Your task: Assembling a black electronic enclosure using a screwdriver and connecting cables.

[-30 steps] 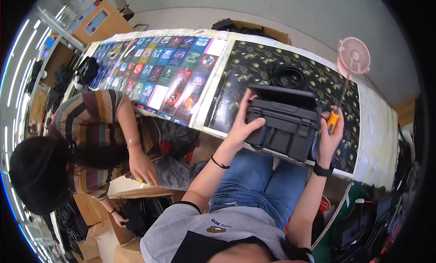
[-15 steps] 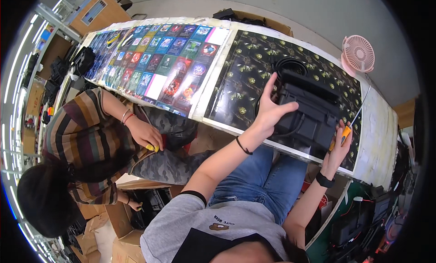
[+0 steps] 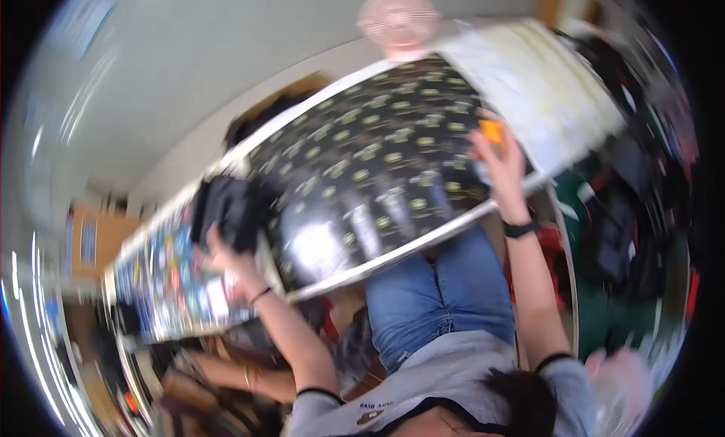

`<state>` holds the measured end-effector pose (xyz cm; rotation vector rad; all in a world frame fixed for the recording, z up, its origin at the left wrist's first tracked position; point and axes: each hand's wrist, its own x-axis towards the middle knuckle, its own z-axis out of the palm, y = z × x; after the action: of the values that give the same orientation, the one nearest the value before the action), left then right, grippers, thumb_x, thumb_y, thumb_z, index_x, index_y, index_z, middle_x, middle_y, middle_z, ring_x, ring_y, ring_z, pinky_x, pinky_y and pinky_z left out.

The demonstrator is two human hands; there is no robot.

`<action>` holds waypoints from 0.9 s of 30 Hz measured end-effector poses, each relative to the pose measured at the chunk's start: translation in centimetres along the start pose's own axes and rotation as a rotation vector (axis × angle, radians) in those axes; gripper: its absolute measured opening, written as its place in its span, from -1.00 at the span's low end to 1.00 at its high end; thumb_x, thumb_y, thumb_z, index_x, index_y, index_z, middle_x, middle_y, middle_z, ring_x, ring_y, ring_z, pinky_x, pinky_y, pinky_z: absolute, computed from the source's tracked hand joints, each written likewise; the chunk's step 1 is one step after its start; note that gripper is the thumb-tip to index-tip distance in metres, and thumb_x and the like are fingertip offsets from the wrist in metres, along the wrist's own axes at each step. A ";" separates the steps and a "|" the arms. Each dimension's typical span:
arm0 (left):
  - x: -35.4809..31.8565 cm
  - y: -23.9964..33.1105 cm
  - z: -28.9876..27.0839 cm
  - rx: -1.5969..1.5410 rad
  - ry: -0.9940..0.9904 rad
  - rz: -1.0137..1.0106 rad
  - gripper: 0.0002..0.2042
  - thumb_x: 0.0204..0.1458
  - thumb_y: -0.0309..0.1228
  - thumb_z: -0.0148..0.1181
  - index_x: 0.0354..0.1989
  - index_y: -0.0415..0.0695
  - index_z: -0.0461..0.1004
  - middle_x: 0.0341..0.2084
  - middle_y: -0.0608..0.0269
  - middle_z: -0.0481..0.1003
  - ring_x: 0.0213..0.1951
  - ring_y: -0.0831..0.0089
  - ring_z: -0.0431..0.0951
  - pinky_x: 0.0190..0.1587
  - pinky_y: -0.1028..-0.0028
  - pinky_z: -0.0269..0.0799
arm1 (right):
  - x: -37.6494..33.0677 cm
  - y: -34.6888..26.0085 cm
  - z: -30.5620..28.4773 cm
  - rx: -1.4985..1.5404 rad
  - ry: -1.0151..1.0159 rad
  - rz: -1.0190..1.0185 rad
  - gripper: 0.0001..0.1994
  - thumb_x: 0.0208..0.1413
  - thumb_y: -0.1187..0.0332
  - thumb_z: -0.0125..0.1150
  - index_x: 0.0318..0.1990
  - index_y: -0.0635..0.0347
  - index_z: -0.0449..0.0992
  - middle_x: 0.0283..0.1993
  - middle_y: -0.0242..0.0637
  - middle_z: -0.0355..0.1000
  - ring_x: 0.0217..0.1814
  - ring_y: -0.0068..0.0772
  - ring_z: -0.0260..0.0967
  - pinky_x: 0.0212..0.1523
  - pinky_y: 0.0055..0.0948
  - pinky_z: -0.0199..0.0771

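My left hand (image 3: 226, 257) reaches out to the left and grips the near side of a black plastic case (image 3: 226, 210). Motion blur smears the fingers and the case, and its cable cannot be made out. The case is over the sheet of colourful printed cards (image 3: 168, 265), by the edge of the dark patterned mat (image 3: 370, 157). At the mat's right side, my right hand (image 3: 504, 159) is closed around a screwdriver (image 3: 491, 130). Only its orange handle shows; the shaft is lost in the blur.
A pink fan (image 3: 399, 23) stands at the table's far edge. Whitish, stained covering (image 3: 532, 89) lies over the table's right end. A co-worker's forearm (image 3: 245, 378) is at the lower left, close to my left arm. Dark equipment (image 3: 627, 233) sits over green at the right.
The black case has moved left with my left hand, off the patterned mat. My right hand still has the screwdriver, now with the handle up. The whole view has turned to the right.
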<state>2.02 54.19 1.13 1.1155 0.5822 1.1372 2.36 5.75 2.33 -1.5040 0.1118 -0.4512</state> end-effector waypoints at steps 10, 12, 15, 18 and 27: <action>-7.0 2.8 9.5 0.350 -0.078 0.569 -0.45 0.09 -0.44 0.24 0.23 -0.39 0.23 0.14 -0.14 0.26 0.08 0.12 0.41 0.15 0.22 0.39 | 19.1 -8.4 -8.3 -0.262 0.374 -0.500 -0.68 0.18 0.18 0.23 -0.02 0.15 0.47 -0.21 -0.31 0.55 -0.19 -0.36 0.53 -0.21 -0.36 0.49; -14.8 2.0 13.9 0.403 -0.420 0.496 -0.53 0.07 -0.60 0.13 0.20 -0.34 0.27 0.07 0.04 0.35 0.09 0.21 0.38 0.16 0.26 0.32 | 24.0 -9.0 -11.4 -0.364 0.381 -0.488 -0.70 0.17 0.16 0.26 -0.06 0.15 0.49 -0.18 -0.34 0.55 -0.19 -0.40 0.52 -0.24 -0.37 0.47; -27.4 1.2 18.7 0.349 -1.133 0.583 -0.64 -0.08 -0.64 0.17 -0.04 -0.20 0.47 -0.01 0.07 0.44 0.10 0.16 0.39 0.19 0.25 0.27 | 29.7 -9.3 -17.8 -1.175 0.347 -0.375 -0.77 0.16 0.23 0.19 -0.12 0.12 0.49 -0.21 -0.11 0.53 -0.18 -0.07 0.51 -0.24 -0.17 0.48; -37.6 0.5 21.5 0.286 -1.853 0.693 -0.53 -0.09 -0.39 0.32 0.07 -0.07 0.44 0.14 -0.02 0.32 0.25 -0.07 0.21 0.32 0.02 0.02 | 32.3 -8.9 -27.9 -1.501 0.165 -0.119 -0.60 0.20 0.00 0.13 -0.09 0.18 0.51 -0.07 0.05 0.51 -0.03 0.05 0.45 -0.11 -0.08 0.46; -46.7 -0.3 22.8 0.671 -2.200 0.968 -0.09 -0.19 -0.10 0.40 0.42 0.26 0.07 0.43 0.05 -0.03 0.44 0.10 -0.03 0.27 -0.28 -0.13 | 36.5 -3.9 -48.6 -1.886 -0.052 0.363 -0.65 0.14 -0.01 0.19 0.00 -0.15 0.57 0.47 -0.28 0.06 0.53 -0.09 -0.09 0.28 0.28 0.16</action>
<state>4.33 2.33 2.30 2.4636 -1.5368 -0.2200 17.97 -52.60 9.76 -3.2151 0.9500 0.1641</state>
